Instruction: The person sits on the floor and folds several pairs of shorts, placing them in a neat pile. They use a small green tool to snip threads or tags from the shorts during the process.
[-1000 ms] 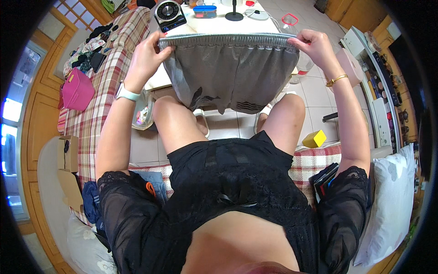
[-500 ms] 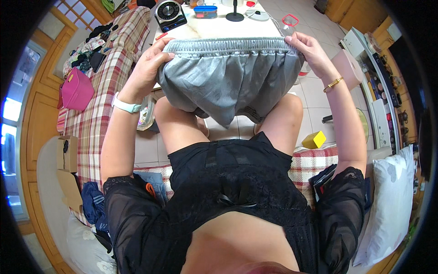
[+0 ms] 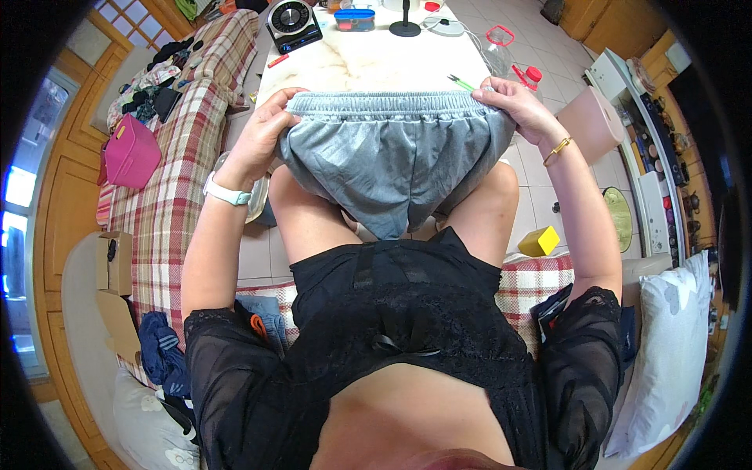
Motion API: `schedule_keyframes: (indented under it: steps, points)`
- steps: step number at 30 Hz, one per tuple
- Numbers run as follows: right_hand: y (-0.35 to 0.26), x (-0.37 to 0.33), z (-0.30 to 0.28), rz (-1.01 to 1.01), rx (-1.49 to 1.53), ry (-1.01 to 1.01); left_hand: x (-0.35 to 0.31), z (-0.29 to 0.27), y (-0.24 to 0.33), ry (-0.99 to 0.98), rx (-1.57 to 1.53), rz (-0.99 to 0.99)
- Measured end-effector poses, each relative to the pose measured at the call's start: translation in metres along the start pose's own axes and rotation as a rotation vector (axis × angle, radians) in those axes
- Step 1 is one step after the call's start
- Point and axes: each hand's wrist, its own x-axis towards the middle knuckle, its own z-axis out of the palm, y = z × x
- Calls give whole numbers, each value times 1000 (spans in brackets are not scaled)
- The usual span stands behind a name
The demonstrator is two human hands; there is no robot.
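Observation:
A pair of grey shorts (image 3: 384,160) with a gathered elastic waistband hangs stretched out above my knees. My left hand (image 3: 270,129) is closed on the left end of the waistband, the thumb lying over its front. At the other end, my right hand (image 3: 513,108) pinches the waistband between thumb and fingers. The waistband runs almost straight between my hands, and the legs of the shorts droop toward my lap. Behind the shorts is the near end of a white marbled table (image 3: 368,69).
A black round-dialled device (image 3: 294,25), a blue-lidded container (image 3: 354,19), a dark stand (image 3: 405,29) and a green pen (image 3: 462,83) are on the table. To the left, a plaid sofa (image 3: 176,141) holds a pink basket (image 3: 131,153). A pink bin (image 3: 589,125) and yellow box (image 3: 539,241) stand right.
Both hands have come down and nearer to me with the shorts, which now hang lower. More of the tabletop and the green pen show behind the waistband.

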Motion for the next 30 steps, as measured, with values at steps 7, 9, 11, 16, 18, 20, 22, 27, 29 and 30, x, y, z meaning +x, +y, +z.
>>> schedule_keyframes:
  steps: [7,9,11,16,18,20,22,27,29,30]
  points:
    - [-17,6,-12,-269,-120,75,30,-4,16,10,288,243]
    - [-32,11,-18,-362,-191,125,42,-9,23,88,598,319]
    - [-46,8,-21,-333,-356,221,56,-21,27,210,1027,372]
    - [-40,14,-21,-149,-753,267,73,-52,3,50,861,397]
    - [-21,14,-28,-187,-652,268,66,-38,4,-6,639,247]
    - [-17,15,-29,-184,-475,231,65,-37,5,-56,330,-35]
    - [-17,19,-15,-110,-384,211,67,-30,-4,83,238,-93]
    - [6,44,18,-124,-219,326,77,29,-30,137,-165,-100]
    - [-9,45,51,-163,-130,309,74,55,-40,81,-106,18]
    - [-18,43,66,-173,-145,287,67,79,-34,6,-21,82]
